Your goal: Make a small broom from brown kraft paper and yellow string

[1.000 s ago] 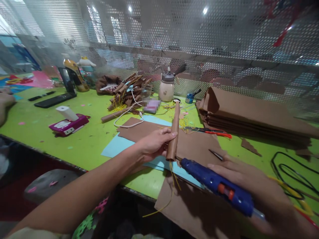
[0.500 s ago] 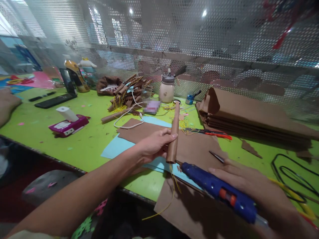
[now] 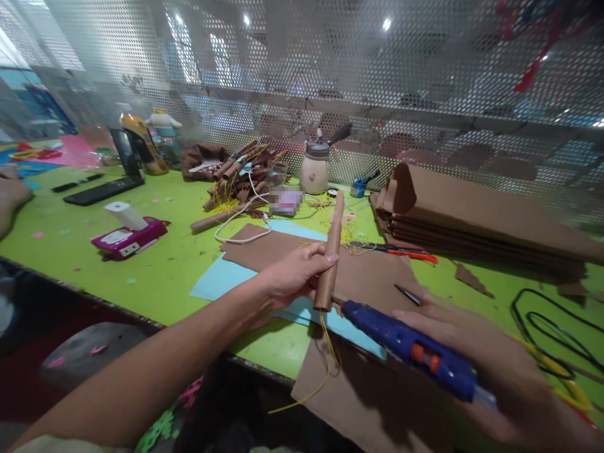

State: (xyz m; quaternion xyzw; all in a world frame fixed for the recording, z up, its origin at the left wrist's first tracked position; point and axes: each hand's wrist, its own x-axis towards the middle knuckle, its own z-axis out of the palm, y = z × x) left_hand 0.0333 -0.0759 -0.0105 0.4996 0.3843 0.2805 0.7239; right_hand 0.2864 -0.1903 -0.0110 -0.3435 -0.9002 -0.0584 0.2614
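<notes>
My left hand is closed around a rolled brown paper tube, thumb on top. Yellow string hangs from the tube's near end. In my right hand is a blue glue gun with orange parts, its nozzle at the right side of the tube's near end. A dark pointed tip sticks out past the right fingers; the rest of that tool is hidden. Beneath the hands lie brown paper and light blue sheets. More brown paper hangs over the table's front edge.
Behind lie a pile of brown tubes, a white cable, a beige bottle and red-handled scissors. Folded brown paper is stacked at right, a black cord nearer. A purple box stands left; another person's arm rests beyond.
The glue gun's nozzle has moved slightly up along the tube's right side. The tube's far end has tipped a little to the right, and the hanging string has shifted.
</notes>
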